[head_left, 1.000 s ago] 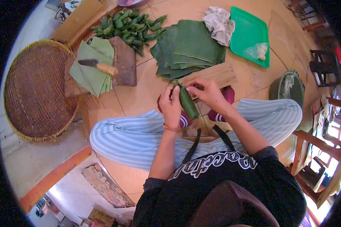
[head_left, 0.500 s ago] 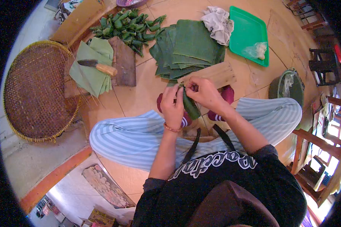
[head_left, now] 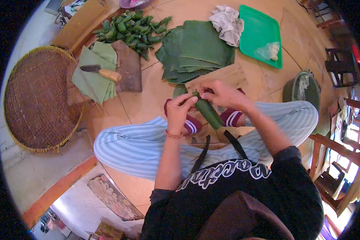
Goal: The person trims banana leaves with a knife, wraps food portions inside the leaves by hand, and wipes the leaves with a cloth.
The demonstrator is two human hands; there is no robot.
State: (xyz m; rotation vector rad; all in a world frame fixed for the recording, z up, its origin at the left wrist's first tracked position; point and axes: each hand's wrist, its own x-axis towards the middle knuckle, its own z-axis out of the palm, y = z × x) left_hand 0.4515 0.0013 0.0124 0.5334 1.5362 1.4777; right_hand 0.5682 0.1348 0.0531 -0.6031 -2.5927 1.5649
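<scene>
A green leaf roll point(head_left: 208, 112) slants between my hands, its top end near the wooden board point(head_left: 236, 77). My left hand point(head_left: 179, 110) pinches the roll's upper left side with thumb and finger. On the other side of that end, my right hand point(head_left: 222, 95) has its fingers closed on the roll. A stack of cut green leaves point(head_left: 200, 44) lies just beyond the board. To the left, a knife point(head_left: 102, 72) with a wooden handle rests on paler leaf sheets point(head_left: 94, 86).
Small green rolled pieces point(head_left: 134, 32) are heaped at the back. A round woven tray point(head_left: 40, 98) lies at left. At back right are a crumpled cloth point(head_left: 228, 26), a green tray point(head_left: 258, 34) and a dark green bucket point(head_left: 312, 94). My crossed legs frame the work.
Both hands have shifted slightly, and the roll's lower end has swung to the right and shows more fully. The whole view has also moved a little.
</scene>
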